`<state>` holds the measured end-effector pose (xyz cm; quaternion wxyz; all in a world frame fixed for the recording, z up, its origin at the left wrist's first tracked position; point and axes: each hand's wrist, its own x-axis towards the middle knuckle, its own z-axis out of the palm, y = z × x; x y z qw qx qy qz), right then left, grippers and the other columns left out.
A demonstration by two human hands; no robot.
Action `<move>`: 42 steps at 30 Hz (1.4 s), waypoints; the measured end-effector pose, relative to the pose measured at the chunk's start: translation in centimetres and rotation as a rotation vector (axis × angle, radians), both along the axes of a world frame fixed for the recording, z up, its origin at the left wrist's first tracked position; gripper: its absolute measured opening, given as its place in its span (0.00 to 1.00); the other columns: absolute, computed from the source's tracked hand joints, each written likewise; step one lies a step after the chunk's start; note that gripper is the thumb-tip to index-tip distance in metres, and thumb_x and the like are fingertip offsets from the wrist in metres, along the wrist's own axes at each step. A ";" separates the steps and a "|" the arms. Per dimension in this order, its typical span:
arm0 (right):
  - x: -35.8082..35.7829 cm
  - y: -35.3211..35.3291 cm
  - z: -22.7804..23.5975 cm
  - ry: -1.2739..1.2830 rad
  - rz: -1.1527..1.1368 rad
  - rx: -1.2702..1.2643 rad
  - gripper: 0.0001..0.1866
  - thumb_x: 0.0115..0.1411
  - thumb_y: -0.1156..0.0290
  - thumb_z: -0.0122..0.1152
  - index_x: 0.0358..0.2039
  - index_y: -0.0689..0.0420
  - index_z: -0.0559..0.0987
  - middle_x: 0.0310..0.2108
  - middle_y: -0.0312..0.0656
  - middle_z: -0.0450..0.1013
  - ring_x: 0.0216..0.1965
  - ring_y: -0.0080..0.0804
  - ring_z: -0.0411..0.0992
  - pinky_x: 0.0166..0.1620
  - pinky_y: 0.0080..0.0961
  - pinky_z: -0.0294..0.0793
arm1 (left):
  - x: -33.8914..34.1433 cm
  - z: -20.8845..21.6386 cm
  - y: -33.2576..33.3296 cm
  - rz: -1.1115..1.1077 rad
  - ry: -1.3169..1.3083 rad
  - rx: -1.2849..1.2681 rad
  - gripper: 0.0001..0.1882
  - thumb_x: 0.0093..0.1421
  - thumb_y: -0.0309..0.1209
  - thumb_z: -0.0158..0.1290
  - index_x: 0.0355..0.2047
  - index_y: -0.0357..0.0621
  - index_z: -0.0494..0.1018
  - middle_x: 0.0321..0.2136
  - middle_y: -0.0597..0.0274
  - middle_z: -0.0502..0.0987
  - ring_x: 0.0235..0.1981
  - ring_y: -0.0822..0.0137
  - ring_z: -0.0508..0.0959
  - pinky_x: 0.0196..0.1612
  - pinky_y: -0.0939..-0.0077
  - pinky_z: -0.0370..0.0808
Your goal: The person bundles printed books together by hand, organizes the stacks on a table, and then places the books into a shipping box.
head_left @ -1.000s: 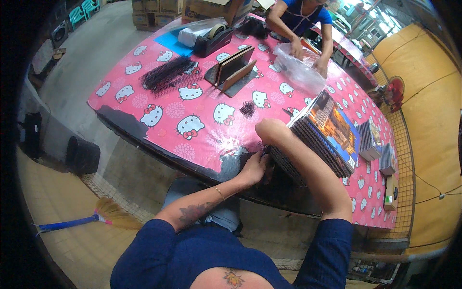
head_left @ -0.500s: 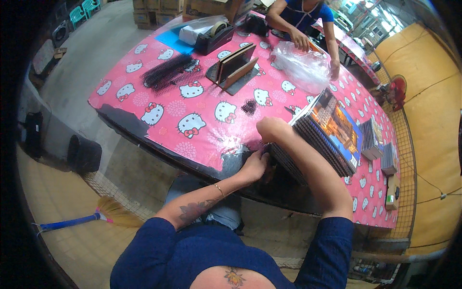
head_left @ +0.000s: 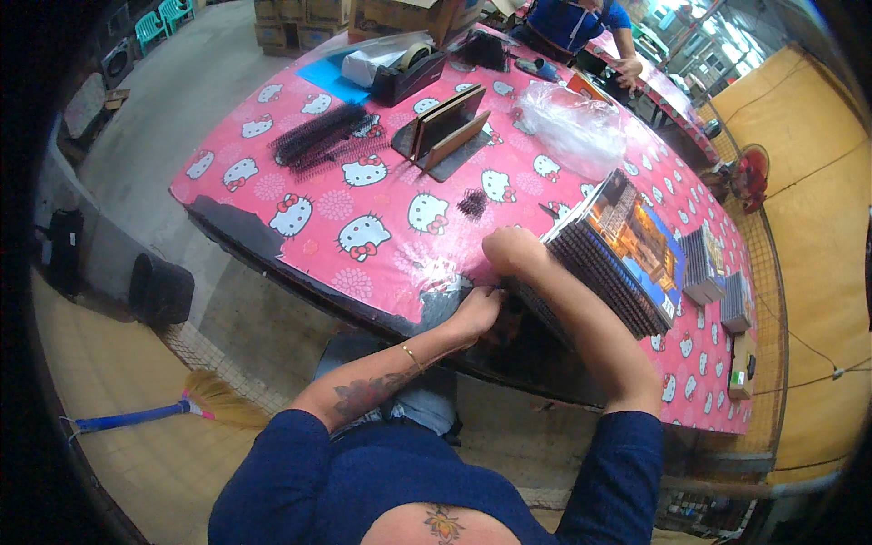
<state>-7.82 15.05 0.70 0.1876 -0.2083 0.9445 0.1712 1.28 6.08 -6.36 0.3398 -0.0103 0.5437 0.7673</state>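
At the table's near edge, my left hand (head_left: 479,312) is closed, its fingertips pinched around something too small or hidden to make out. My right hand (head_left: 511,249) is bent over just beyond it, curled like a fist, with its fingertips turned down out of sight. A tilted stack of spiral-bound books (head_left: 636,250) with colourful covers lies right of my right hand, partly behind my forearm. Dark bindings of lower books show under that forearm. Left of the books, a small tangle of black spiral wire (head_left: 472,204) rests near my right hand.
Black binding coils (head_left: 322,141) lie at the far left of the pink-covered table (head_left: 318,254). A wooden upright holder (head_left: 445,132), a tape dispenser (head_left: 409,77) and a clear plastic bag (head_left: 572,127) stand farther back. Smaller book stacks (head_left: 701,263) sit at right. A co-worker (head_left: 572,23) is across.
The co-worker's hands have left the plastic bag and drawn back across the table. My left hand has shifted slightly, while my right hand stays nearly in place.
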 end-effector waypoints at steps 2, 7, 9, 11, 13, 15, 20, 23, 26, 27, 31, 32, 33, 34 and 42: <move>-0.1 -0.3 0.3 -0.029 0.000 0.013 0.12 0.50 0.70 0.60 0.35 0.60 0.82 0.37 0.51 0.79 0.40 0.45 0.79 0.41 0.39 0.79 | -0.1 -0.8 0.2 0.001 -0.003 0.008 0.19 0.69 0.35 0.34 0.39 0.34 0.71 0.25 0.52 0.77 0.21 0.59 0.78 0.20 0.65 0.76; -0.2 0.1 -0.2 -0.025 -0.025 0.011 0.13 0.50 0.69 0.59 0.36 0.61 0.82 0.37 0.53 0.78 0.41 0.46 0.78 0.43 0.39 0.78 | 0.1 0.7 0.2 -0.003 -0.031 0.011 0.18 0.69 0.35 0.33 0.40 0.33 0.70 0.25 0.52 0.76 0.19 0.59 0.77 0.21 0.63 0.77; -0.1 0.0 -0.1 -0.023 -0.037 0.005 0.13 0.50 0.69 0.60 0.36 0.60 0.82 0.37 0.53 0.78 0.41 0.46 0.78 0.43 0.39 0.78 | 0.0 -0.3 0.8 0.060 0.063 0.010 0.18 0.69 0.35 0.33 0.41 0.33 0.69 0.25 0.53 0.75 0.19 0.58 0.77 0.21 0.63 0.78; -0.1 -0.1 -0.3 -0.027 -0.027 -0.007 0.14 0.49 0.68 0.62 0.35 0.60 0.82 0.37 0.52 0.78 0.41 0.46 0.78 0.42 0.39 0.79 | -0.1 -1.2 0.9 0.051 0.078 0.011 0.18 0.69 0.35 0.33 0.41 0.34 0.69 0.25 0.52 0.75 0.19 0.58 0.77 0.21 0.62 0.78; -0.2 -0.1 0.1 -0.037 -0.010 -0.014 0.14 0.47 0.67 0.64 0.35 0.59 0.83 0.36 0.52 0.78 0.40 0.46 0.78 0.42 0.39 0.79 | -0.4 -1.2 0.4 -0.033 0.014 0.012 0.18 0.69 0.35 0.33 0.41 0.34 0.68 0.25 0.51 0.75 0.20 0.57 0.77 0.21 0.62 0.78; -0.1 -0.2 0.6 -0.053 0.019 -0.016 0.15 0.46 0.65 0.66 0.35 0.59 0.83 0.36 0.52 0.78 0.40 0.46 0.78 0.41 0.39 0.79 | -0.2 -1.0 -0.1 -0.076 -0.096 0.022 0.17 0.68 0.35 0.34 0.42 0.37 0.69 0.26 0.52 0.77 0.20 0.58 0.78 0.20 0.63 0.77; 0.0 -0.5 -0.1 -0.010 0.027 -0.017 0.15 0.46 0.64 0.67 0.33 0.59 0.83 0.34 0.50 0.79 0.38 0.44 0.79 0.40 0.39 0.79 | -1.1 -2.5 0.0 -0.090 -0.134 0.095 0.16 0.67 0.34 0.35 0.44 0.38 0.69 0.26 0.52 0.78 0.20 0.59 0.79 0.19 0.64 0.77; -0.2 0.5 -1.2 0.031 0.056 -0.012 0.13 0.50 0.64 0.62 0.32 0.59 0.83 0.33 0.50 0.79 0.36 0.44 0.79 0.39 0.40 0.79 | -0.8 -0.5 0.7 -0.030 -0.158 0.133 0.16 0.67 0.34 0.34 0.43 0.37 0.68 0.23 0.53 0.75 0.18 0.58 0.78 0.19 0.64 0.77; -0.2 0.1 -1.9 0.055 0.077 -0.016 0.12 0.53 0.65 0.58 0.32 0.59 0.83 0.33 0.50 0.79 0.36 0.44 0.79 0.38 0.41 0.79 | -1.1 -1.2 1.0 0.020 -0.082 0.120 0.17 0.67 0.35 0.31 0.39 0.34 0.66 0.17 0.54 0.72 0.15 0.56 0.76 0.19 0.62 0.76; -0.3 0.2 -2.0 0.062 0.072 -0.018 0.12 0.53 0.65 0.57 0.31 0.59 0.83 0.32 0.50 0.79 0.35 0.45 0.79 0.38 0.41 0.79 | -1.4 -0.9 0.6 -0.034 -0.042 0.059 0.17 0.67 0.34 0.31 0.39 0.34 0.67 0.18 0.53 0.72 0.15 0.57 0.76 0.19 0.63 0.75; -1.3 -0.5 -2.1 0.184 -0.055 -0.170 0.10 0.56 0.68 0.57 0.34 0.57 0.82 0.33 0.51 0.78 0.36 0.47 0.79 0.39 0.42 0.77 | -2.3 0.4 -3.3 -0.507 0.193 -0.249 0.17 0.67 0.38 0.39 0.38 0.35 0.70 0.24 0.51 0.77 0.19 0.62 0.78 0.21 0.66 0.74; -1.8 -1.0 -2.2 0.349 -0.135 -0.378 0.10 0.57 0.68 0.56 0.36 0.58 0.80 0.33 0.52 0.77 0.36 0.48 0.78 0.39 0.43 0.76 | -1.9 1.1 -4.5 -0.426 0.326 -0.364 0.17 0.67 0.39 0.41 0.38 0.34 0.70 0.24 0.50 0.77 0.19 0.62 0.78 0.24 0.66 0.74; -1.8 -2.1 -2.4 0.508 -0.215 -0.594 0.11 0.58 0.68 0.55 0.37 0.59 0.78 0.33 0.52 0.76 0.36 0.50 0.77 0.39 0.43 0.75 | -1.1 2.1 -6.2 -0.342 0.453 -0.483 0.18 0.66 0.40 0.43 0.38 0.33 0.70 0.24 0.49 0.77 0.20 0.62 0.79 0.27 0.66 0.75; -1.7 -3.3 -2.4 0.665 -0.290 -0.812 0.11 0.59 0.68 0.55 0.39 0.60 0.77 0.33 0.53 0.75 0.36 0.52 0.76 0.39 0.44 0.74 | -1.0 0.8 -8.1 -0.159 0.735 -0.566 0.18 0.66 0.40 0.43 0.39 0.33 0.70 0.24 0.50 0.77 0.21 0.63 0.79 0.30 0.66 0.75; -6.6 -3.8 -9.1 0.893 -0.592 -1.205 0.15 0.54 0.66 0.57 0.41 0.60 0.75 0.43 0.52 0.70 0.46 0.50 0.69 0.51 0.43 0.66 | -4.3 2.3 -19.3 0.332 0.673 -0.742 0.16 0.66 0.37 0.44 0.36 0.34 0.70 0.25 0.48 0.78 0.26 0.54 0.80 0.30 0.62 0.75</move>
